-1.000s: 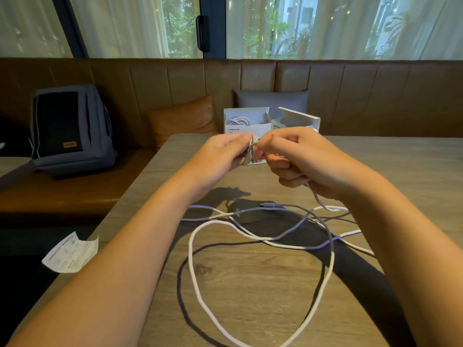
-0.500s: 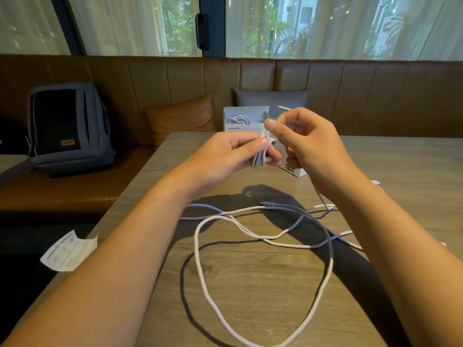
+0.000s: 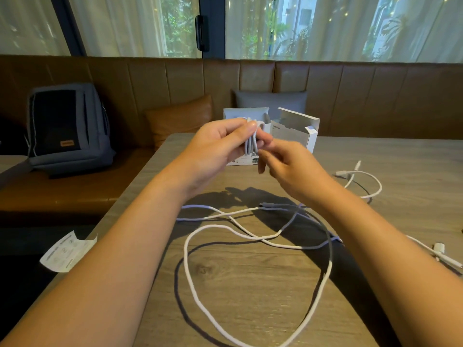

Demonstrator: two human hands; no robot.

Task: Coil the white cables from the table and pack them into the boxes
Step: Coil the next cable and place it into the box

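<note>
My left hand (image 3: 220,144) pinches a half-wound coil (image 3: 251,139), right hand (image 3: 288,161) loosely curled just beside; much cable (image 3: 250,236) left mid-tabletop, boxes (image 3: 295,128) open at far edge.

A brown leather bench (image 3: 375,96) runs beneath curtained windows (image 3: 313,26) lit by daylight, with an orange cushion (image 3: 180,118), a grey cushion (image 3: 270,100), perhaps fabric, and a wooden tabletop (image 3: 250,284).

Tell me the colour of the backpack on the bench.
Dark grey backpack with a small orange label, head view.
</note>
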